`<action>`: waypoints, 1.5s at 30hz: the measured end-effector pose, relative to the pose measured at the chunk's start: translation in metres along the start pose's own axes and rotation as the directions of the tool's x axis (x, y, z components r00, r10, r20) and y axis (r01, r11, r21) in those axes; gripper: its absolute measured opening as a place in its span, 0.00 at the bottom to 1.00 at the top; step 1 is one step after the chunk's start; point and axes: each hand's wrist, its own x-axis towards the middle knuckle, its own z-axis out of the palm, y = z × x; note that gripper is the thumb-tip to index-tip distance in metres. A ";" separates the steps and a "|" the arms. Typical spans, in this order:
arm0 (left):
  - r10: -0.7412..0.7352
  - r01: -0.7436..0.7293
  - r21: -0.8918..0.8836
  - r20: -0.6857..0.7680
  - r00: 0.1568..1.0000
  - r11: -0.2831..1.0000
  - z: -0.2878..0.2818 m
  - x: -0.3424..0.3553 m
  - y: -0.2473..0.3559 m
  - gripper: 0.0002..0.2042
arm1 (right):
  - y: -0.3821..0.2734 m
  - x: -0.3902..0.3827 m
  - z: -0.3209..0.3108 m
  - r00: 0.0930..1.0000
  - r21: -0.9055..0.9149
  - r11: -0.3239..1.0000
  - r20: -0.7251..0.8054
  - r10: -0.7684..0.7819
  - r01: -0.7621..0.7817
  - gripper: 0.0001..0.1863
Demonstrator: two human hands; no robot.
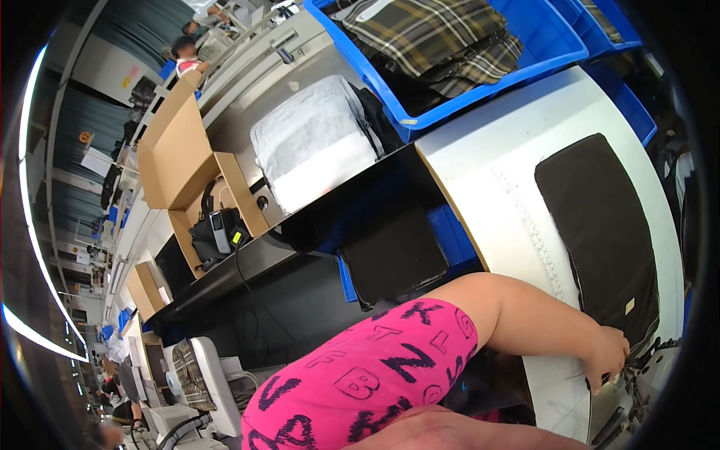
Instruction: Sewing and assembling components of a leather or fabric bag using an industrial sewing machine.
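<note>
Forearm (457,430) overlaps pink sleeve (367,360), one of the hands (606,355) beside dark cloth (600,232).

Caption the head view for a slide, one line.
A bare hand beside a flat dark fabric panel on a white worktable, near a blue plastic bin of brown plaid cloth.

We wear a bright pink fabric sleeve (330,386), short in cut, its hem (472,330) sitting near the elbow. Large black capital letters (409,363) are scattered across it at varied angles: some are thick, rough-edged strokes like brushwork, others thin hollow outlines, a few of them fainter against the pink. Beyond the hem, our left forearm (536,319) and left hand (604,355) are bare. Our right forearm (450,433), also bare, shows along the lower edge, partly cut off.
</note>
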 end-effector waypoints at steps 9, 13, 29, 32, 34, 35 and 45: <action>-0.003 0.003 -0.030 0.007 1.000 1.000 -0.005 -0.006 0.003 0.28 | 0.003 0.013 0.004 0.997 0.052 0.996 0.018 -0.070 0.069 0.17; 0.000 0.000 -0.041 0.010 1.000 0.999 -0.010 -0.007 0.000 0.27 | 0.004 0.015 0.000 0.996 0.063 0.994 0.007 -0.088 0.088 0.17; 0.083 -0.085 0.025 0.097 0.992 0.996 -0.025 -0.009 -0.003 0.32 | -0.006 -0.025 -0.052 0.983 0.023 0.990 -0.125 -0.136 0.140 0.16; 0.020 -0.010 -0.107 0.085 0.996 0.994 -0.028 -0.020 -0.003 0.27 | -0.107 -0.081 -0.066 0.974 -0.252 0.967 0.209 0.089 -0.034 0.19; 0.010 0.000 -0.143 0.071 0.997 0.990 -0.039 -0.022 0.007 0.22 | -0.195 -0.114 -0.092 0.927 -0.128 0.991 0.375 0.023 0.027 0.21; 0.021 -0.009 -0.182 0.065 0.998 0.983 -0.040 -0.019 0.007 0.21 | -0.226 -0.129 -0.108 0.848 0.009 0.997 0.526 -0.067 0.073 0.22; 0.013 -0.034 -0.215 -0.096 0.995 0.976 -0.076 -0.032 0.028 0.10 | -0.230 -0.142 -0.258 0.778 -0.851 0.514 -0.247 -0.577 0.112 0.06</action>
